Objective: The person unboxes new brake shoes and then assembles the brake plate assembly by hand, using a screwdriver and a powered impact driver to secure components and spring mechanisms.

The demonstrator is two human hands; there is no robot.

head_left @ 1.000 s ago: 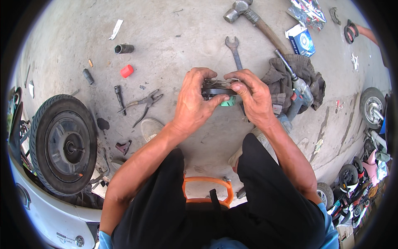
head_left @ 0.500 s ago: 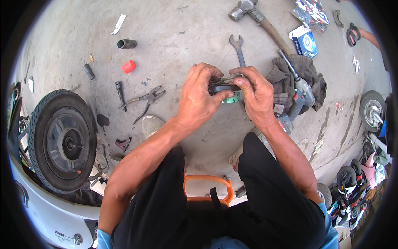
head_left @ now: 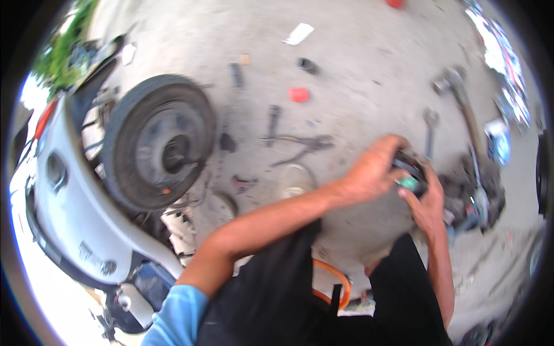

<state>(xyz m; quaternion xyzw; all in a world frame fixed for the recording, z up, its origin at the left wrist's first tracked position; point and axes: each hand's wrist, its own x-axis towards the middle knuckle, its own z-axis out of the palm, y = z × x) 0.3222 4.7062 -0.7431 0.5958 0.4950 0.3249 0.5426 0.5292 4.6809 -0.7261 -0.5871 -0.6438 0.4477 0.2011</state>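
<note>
Between both hands, above the concrete floor, is a dark curved pair of brake shoes [head_left: 411,166] with a green patch on the side facing me. Fingers of my left hand [head_left: 372,172] wrap its left end. My right hand [head_left: 428,203] grips the other end, thumb low beside the green patch. Motion blur hides the finer parts of the piece. Just beyond my right hand lies an open-ended wrench [head_left: 430,130]. A power drill [head_left: 478,209] with a long bit rests on a dark crumpled cloth [head_left: 459,180] to its right.
A wheel with tyre [head_left: 122,147] leans by a pale scooter body [head_left: 86,216] on the left. Pliers [head_left: 311,143], a red cap [head_left: 299,94], a socket [head_left: 307,65] and a hammer [head_left: 466,106] lie on the floor. A blue-white box [head_left: 498,143] sits far right. Orange tubing [head_left: 347,288] shows between my legs.
My view has swung left, so floor objects appear farther right and the scooter shows more. Both hands still hold the brake shoes, which now look more tilted.
</note>
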